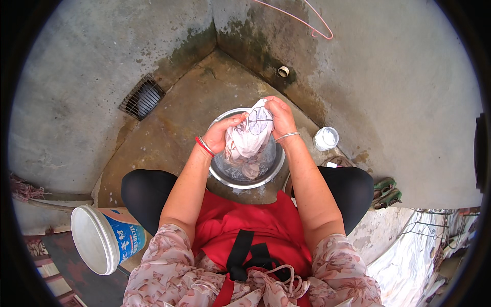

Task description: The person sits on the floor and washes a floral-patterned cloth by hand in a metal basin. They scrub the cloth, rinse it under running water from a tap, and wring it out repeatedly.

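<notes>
Both hands hold up a wet, pale printed cloth (249, 132) with dark line drawings on it. My left hand (221, 132) grips its left edge with thumb and fingers. At the top right of the cloth, my right hand (281, 115) pinches the fabric. The lower end of the cloth hangs into a round metal basin (247, 185), where it dips into cloudy, sudsy water (271, 155). The basin rests on the wet concrete floor between my knees. Folds of the cloth hide some of my fingertips.
A clear plastic jar (326, 138) with white contents stands right of the basin. A floor-level metal grate (142, 97) and a pipe stub (283, 71) sit in the walls. A lidded white bucket (96, 240) is at my left; green shoes (386, 193) lie right. A pink hanger (295, 17) is above.
</notes>
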`<state>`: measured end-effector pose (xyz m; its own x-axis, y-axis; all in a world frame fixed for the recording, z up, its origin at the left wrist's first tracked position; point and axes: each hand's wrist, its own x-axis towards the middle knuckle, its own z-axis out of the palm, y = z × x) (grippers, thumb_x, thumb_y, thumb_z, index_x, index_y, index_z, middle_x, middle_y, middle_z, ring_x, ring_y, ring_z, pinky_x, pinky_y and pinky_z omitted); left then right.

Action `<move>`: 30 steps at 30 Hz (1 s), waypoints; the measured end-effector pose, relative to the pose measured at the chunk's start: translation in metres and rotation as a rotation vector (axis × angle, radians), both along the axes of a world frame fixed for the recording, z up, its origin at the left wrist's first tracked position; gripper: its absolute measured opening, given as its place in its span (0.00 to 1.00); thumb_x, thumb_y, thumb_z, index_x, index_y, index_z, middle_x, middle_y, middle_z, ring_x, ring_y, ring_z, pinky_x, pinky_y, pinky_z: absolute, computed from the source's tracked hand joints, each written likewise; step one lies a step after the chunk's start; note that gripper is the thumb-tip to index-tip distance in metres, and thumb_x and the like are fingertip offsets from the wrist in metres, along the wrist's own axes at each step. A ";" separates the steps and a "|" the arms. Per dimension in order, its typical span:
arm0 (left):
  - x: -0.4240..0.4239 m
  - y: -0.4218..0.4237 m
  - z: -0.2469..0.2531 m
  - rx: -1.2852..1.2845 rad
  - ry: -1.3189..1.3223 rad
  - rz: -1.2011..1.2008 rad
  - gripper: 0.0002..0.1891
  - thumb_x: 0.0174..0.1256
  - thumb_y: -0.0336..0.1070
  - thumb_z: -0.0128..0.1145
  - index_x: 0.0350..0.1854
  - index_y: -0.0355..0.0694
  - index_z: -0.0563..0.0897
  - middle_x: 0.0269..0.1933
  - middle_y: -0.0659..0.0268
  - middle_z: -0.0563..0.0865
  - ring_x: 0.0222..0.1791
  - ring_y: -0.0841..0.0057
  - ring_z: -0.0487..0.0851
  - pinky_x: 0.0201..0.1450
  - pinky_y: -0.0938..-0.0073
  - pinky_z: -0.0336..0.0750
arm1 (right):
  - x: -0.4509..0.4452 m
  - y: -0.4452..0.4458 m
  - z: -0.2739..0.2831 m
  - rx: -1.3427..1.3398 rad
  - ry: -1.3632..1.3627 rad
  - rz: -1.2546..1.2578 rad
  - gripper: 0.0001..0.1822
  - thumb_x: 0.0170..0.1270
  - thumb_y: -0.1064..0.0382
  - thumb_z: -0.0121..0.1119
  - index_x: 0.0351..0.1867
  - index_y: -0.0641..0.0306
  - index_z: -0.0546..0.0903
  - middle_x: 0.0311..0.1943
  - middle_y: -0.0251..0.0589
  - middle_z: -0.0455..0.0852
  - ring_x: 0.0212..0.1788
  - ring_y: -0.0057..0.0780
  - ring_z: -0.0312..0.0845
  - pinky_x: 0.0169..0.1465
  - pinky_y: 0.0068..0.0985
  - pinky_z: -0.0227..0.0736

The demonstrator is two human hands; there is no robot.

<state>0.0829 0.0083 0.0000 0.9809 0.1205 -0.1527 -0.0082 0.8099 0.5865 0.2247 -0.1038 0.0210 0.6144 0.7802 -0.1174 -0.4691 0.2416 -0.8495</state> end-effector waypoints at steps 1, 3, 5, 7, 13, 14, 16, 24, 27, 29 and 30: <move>0.000 -0.002 0.010 0.122 0.005 -0.042 0.21 0.60 0.36 0.54 0.54 0.32 0.74 0.51 0.62 0.80 0.51 0.73 0.77 0.59 0.72 0.67 | 0.000 -0.001 0.001 -0.008 0.002 0.000 0.06 0.55 0.71 0.49 0.33 0.66 0.76 0.26 0.32 0.78 0.29 0.18 0.74 0.35 0.19 0.71; 0.001 -0.001 0.016 0.355 0.009 -0.107 0.20 0.60 0.36 0.55 0.54 0.33 0.74 0.50 0.65 0.80 0.50 0.77 0.77 0.58 0.75 0.67 | 0.000 -0.001 0.000 -0.025 0.003 -0.003 0.06 0.55 0.71 0.48 0.33 0.66 0.76 0.27 0.33 0.79 0.29 0.19 0.74 0.35 0.19 0.71; 0.001 0.002 0.018 0.577 0.009 -0.152 0.20 0.60 0.36 0.56 0.54 0.33 0.74 0.49 0.68 0.80 0.49 0.80 0.76 0.56 0.77 0.67 | 0.000 0.000 -0.003 -0.041 0.003 -0.011 0.06 0.55 0.71 0.48 0.32 0.66 0.76 0.26 0.33 0.79 0.29 0.19 0.74 0.34 0.19 0.72; 0.003 -0.005 0.023 0.630 0.024 -0.127 0.17 0.59 0.32 0.55 0.51 0.33 0.76 0.46 0.69 0.81 0.45 0.83 0.76 0.53 0.79 0.68 | 0.000 0.002 -0.005 -0.039 -0.011 -0.003 0.06 0.55 0.71 0.49 0.32 0.67 0.76 0.26 0.34 0.79 0.28 0.19 0.74 0.33 0.19 0.72; 0.004 -0.008 0.021 0.643 0.106 -0.055 0.15 0.55 0.29 0.55 0.47 0.34 0.77 0.41 0.74 0.79 0.40 0.86 0.74 0.49 0.83 0.65 | -0.005 0.004 -0.003 -0.055 0.013 -0.103 0.05 0.55 0.70 0.50 0.30 0.67 0.78 0.24 0.34 0.79 0.25 0.20 0.73 0.31 0.19 0.70; 0.004 -0.009 0.022 0.630 0.090 -0.037 0.15 0.55 0.29 0.55 0.46 0.34 0.78 0.41 0.74 0.79 0.40 0.87 0.73 0.49 0.84 0.64 | -0.004 0.004 -0.005 -0.058 0.028 -0.131 0.05 0.55 0.70 0.50 0.29 0.67 0.78 0.23 0.34 0.79 0.25 0.20 0.73 0.31 0.20 0.70; 0.005 -0.013 0.022 0.605 0.058 -0.001 0.14 0.54 0.29 0.56 0.45 0.35 0.78 0.41 0.76 0.79 0.41 0.87 0.73 0.49 0.84 0.63 | 0.002 0.003 -0.011 -0.048 0.042 -0.131 0.05 0.55 0.71 0.49 0.30 0.67 0.77 0.25 0.35 0.79 0.26 0.21 0.74 0.32 0.20 0.72; 0.007 -0.015 0.019 0.559 0.087 0.015 0.13 0.54 0.28 0.55 0.44 0.37 0.79 0.40 0.77 0.78 0.42 0.87 0.72 0.50 0.83 0.63 | 0.001 0.003 -0.013 -0.058 0.039 -0.107 0.04 0.54 0.72 0.50 0.31 0.68 0.76 0.26 0.37 0.80 0.26 0.22 0.75 0.32 0.20 0.73; 0.006 -0.012 0.012 0.549 0.059 0.000 0.13 0.53 0.27 0.55 0.43 0.37 0.79 0.41 0.77 0.78 0.42 0.87 0.72 0.51 0.82 0.63 | 0.000 0.003 -0.011 -0.056 0.044 -0.103 0.04 0.54 0.72 0.50 0.30 0.68 0.76 0.25 0.37 0.79 0.26 0.22 0.75 0.32 0.21 0.73; 0.007 -0.014 0.016 0.529 0.048 0.006 0.13 0.53 0.27 0.55 0.43 0.37 0.79 0.41 0.77 0.78 0.42 0.87 0.72 0.50 0.82 0.63 | 0.003 0.002 -0.013 -0.050 0.051 -0.110 0.04 0.53 0.72 0.50 0.30 0.68 0.76 0.25 0.37 0.79 0.26 0.22 0.75 0.32 0.21 0.73; 0.006 -0.016 0.019 0.517 0.050 0.019 0.13 0.53 0.26 0.55 0.43 0.37 0.79 0.41 0.77 0.78 0.42 0.87 0.72 0.50 0.83 0.63 | 0.003 0.002 -0.013 -0.048 0.059 -0.104 0.04 0.53 0.72 0.50 0.30 0.68 0.76 0.26 0.37 0.79 0.26 0.22 0.75 0.32 0.21 0.73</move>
